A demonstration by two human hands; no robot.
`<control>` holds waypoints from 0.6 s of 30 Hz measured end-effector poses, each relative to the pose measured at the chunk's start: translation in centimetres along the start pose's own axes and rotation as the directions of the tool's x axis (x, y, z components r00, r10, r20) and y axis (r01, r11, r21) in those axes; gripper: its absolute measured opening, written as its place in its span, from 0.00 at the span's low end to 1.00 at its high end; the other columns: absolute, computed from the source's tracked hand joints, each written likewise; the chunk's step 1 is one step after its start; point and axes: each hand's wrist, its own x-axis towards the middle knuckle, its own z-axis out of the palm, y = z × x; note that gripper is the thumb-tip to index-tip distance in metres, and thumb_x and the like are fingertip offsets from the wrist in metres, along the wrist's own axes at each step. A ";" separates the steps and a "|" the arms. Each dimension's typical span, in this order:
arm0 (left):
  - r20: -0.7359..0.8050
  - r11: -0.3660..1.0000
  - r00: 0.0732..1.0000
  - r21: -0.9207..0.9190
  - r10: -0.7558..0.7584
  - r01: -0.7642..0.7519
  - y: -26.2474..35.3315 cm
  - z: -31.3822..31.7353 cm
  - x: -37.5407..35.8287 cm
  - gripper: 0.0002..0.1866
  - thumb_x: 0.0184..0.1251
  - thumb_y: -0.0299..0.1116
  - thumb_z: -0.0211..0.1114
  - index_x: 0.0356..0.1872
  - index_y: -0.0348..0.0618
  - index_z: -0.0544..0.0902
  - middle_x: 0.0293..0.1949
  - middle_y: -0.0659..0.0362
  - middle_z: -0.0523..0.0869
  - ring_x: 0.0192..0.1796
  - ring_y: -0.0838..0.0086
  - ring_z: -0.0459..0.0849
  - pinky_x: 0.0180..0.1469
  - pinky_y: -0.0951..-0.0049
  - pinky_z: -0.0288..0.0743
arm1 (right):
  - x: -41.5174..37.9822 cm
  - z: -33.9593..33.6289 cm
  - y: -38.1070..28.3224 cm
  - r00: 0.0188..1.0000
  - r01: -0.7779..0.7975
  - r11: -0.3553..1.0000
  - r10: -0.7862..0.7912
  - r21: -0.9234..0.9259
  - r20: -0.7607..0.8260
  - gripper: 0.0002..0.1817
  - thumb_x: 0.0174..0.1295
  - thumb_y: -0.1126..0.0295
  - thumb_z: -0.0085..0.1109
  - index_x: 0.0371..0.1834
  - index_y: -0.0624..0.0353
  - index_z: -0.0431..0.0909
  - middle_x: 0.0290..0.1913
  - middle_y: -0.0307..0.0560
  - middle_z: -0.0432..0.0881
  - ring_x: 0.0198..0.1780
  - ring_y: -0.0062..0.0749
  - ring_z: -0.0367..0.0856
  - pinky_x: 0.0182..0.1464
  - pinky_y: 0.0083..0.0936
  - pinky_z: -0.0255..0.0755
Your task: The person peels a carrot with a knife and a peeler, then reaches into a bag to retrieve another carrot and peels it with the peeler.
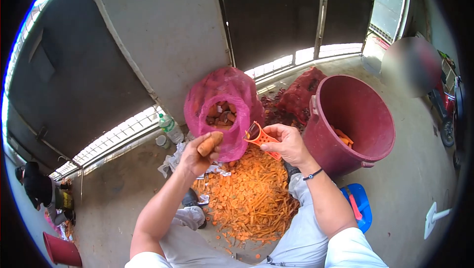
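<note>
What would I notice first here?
Probably the orange heap of scraps on the floor, low in the middle. Above it, the left hand holds a carrot and the right hand an orange peeler. Beyond stand a pink mesh sack and, to its right, a dark-red bucket.

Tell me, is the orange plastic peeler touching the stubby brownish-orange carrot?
Apart. The head view shows a gap between the peeler and the carrot, with the pink mesh bag visible through it.

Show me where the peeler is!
In the head view, the orange peeler is in the right hand, by the lower right edge of the pink mesh bag.
</note>
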 end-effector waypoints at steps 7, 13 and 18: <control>0.059 0.996 0.996 -0.062 -0.061 0.065 -4.3 -0.8 -4.3 0.17 0.78 0.40 0.55 0.59 0.44 0.82 0.44 0.62 0.85 0.31 0.76 0.73 0.29 0.75 0.62 | -1.7 3.3 -0.9 0.984 -0.138 0.975 0.156 -0.173 0.090 0.16 0.63 0.79 0.75 0.54 0.61 0.89 0.43 0.37 0.88 0.44 0.19 0.86 0.48 0.18 0.82; -0.138 1.000 0.990 -0.009 -0.006 0.005 -5.7 0.0 -4.2 0.18 0.77 0.37 0.59 0.62 0.43 0.77 0.46 0.60 0.85 0.37 0.73 0.81 0.35 0.70 0.76 | -2.3 7.0 -1.1 0.963 0.157 0.932 -0.072 -0.326 0.259 0.12 0.59 0.80 0.78 0.46 0.66 0.90 0.38 0.41 0.88 0.40 0.19 0.85 0.41 0.18 0.78; -0.135 0.991 0.982 0.048 0.133 -0.128 -6.6 -0.4 -4.0 0.19 0.75 0.35 0.63 0.62 0.37 0.77 0.49 0.56 0.87 0.46 0.73 0.86 0.44 0.67 0.84 | -2.0 8.1 -0.3 0.969 0.173 0.879 -0.071 -0.445 0.238 0.11 0.59 0.78 0.78 0.45 0.66 0.90 0.39 0.45 0.89 0.40 0.22 0.87 0.43 0.20 0.80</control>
